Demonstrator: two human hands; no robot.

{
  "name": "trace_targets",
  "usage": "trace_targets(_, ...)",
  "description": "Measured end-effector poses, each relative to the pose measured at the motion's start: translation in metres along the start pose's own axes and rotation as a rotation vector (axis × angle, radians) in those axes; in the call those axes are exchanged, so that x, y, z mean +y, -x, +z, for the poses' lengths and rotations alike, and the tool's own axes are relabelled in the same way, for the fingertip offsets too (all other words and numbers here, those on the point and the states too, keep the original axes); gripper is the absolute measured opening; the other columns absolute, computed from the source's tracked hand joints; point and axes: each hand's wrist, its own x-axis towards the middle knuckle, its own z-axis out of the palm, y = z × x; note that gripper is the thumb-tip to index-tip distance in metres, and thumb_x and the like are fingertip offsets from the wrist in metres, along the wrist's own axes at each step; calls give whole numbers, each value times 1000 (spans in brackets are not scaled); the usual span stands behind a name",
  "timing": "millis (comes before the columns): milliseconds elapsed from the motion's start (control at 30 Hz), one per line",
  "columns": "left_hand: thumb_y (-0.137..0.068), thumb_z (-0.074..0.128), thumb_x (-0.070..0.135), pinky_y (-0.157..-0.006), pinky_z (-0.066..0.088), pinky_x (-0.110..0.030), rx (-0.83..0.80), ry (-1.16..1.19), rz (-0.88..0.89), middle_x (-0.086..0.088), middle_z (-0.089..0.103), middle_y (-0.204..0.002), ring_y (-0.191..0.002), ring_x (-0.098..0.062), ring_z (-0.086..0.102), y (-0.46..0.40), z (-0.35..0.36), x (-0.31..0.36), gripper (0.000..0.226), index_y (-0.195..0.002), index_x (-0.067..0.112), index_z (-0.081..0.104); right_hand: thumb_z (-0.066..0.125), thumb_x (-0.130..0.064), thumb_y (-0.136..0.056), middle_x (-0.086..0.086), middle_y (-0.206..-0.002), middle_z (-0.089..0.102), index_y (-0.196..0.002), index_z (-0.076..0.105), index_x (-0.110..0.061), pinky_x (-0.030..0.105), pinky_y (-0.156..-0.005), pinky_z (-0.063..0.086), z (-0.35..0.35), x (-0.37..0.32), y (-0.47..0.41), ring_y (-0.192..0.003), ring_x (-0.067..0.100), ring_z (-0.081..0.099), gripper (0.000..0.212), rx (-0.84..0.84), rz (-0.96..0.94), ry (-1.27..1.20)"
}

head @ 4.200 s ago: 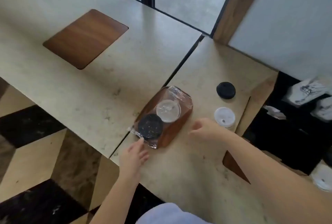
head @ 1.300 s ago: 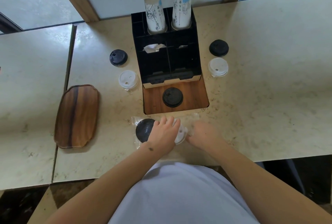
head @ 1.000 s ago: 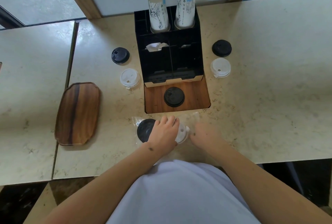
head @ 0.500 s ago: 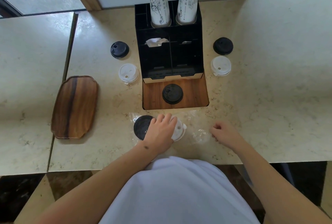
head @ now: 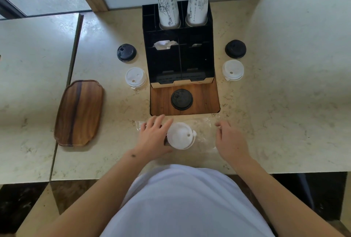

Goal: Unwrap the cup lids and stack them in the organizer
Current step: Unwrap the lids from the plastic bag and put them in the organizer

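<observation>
On the counter, a clear plastic wrap lies flat just in front of the person, between the two hands. A white cup lid sits on the wrap. The left hand lies flat, fingers spread and straight, over the wrap's left end, its inner edge touching the white lid; a sliver of something dark shows under that hand beside the lid, too hidden to name. The right hand rests at the wrap's right edge, apart from the lid, fingers loosely bent; whether it pinches the film cannot be told.

Beyond the wrap, a black cup lid rests on a wooden inset before the black organizer, which holds two paper cup stacks at its back. Left of the organizer lie a black lid and a white lid; right of it, another black lid and white lid. A wooden tray sits well to the left.
</observation>
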Motion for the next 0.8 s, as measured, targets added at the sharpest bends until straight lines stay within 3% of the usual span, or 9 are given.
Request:
trace_targets(67,-74,80,54,-119,20,-56,-40,-14,-53,-6,18,-167,-152,-35,13,6,-1,-17,104,-157,33,20,49,0,-99,7,-113,61,-125,61,-9,25,-67,40,4,-3,-6,-80,15,52,31,-70,13,15)
trace_targets(133,-76,80,52,-119,23,-55,-69,-26,-72,-7,17,-168,-152,-36,13,11,-2,-27,103,-157,34,18,44,-1,-101,6,-122,58,-133,57,-11,27,-77,42,7,-4,-16,-90,13,51,36,-189,160,-50)
trace_targets(233,-77,82,45,-116,31,-52,-102,-25,-89,-6,22,-165,-148,-34,21,13,-2,-33,105,-158,32,17,44,-4,-102,11,-118,63,-131,56,-8,34,-81,52,15,0,-32,-93,18,60,32,-364,423,-254)
trace_targets(333,-76,84,42,-109,41,-47,-112,-11,-104,-4,34,-158,-140,-32,33,11,0,-32,103,-157,31,21,53,1,-99,22,-102,72,-109,65,-1,34,-76,62,19,5,-39,-78,21,70,15,-407,614,-583)
trace_targets(400,-75,85,39,-105,44,-45,-102,-10,-111,-3,37,-155,-137,-32,37,11,2,-31,102,-157,29,23,61,0,-97,18,-89,76,-101,70,-3,26,-66,62,19,9,-39,-72,17,75,11,-465,593,-667)
trace_targets(500,-76,84,36,-103,47,-45,-96,-8,-116,-3,38,-153,-134,-32,38,11,4,-31,100,-156,27,26,72,-10,-94,8,-83,79,-100,74,-9,20,-63,58,18,8,-40,-72,12,76,7,-573,556,-738)
trace_targets(667,-78,80,33,-97,50,-44,-84,7,-114,-3,41,-151,-129,-33,41,12,5,-29,93,-155,26,29,84,-16,-84,7,-89,80,-108,77,-11,26,-73,61,23,-2,-46,-77,13,73,25,-722,515,-830)
trace_targets(800,-78,81,29,-95,50,-43,-91,21,-113,-3,42,-149,-126,-32,41,11,4,-30,92,-155,25,31,87,-19,-81,13,-91,78,-104,79,-7,27,-72,59,26,-12,-50,-73,15,69,27,-749,500,-794)
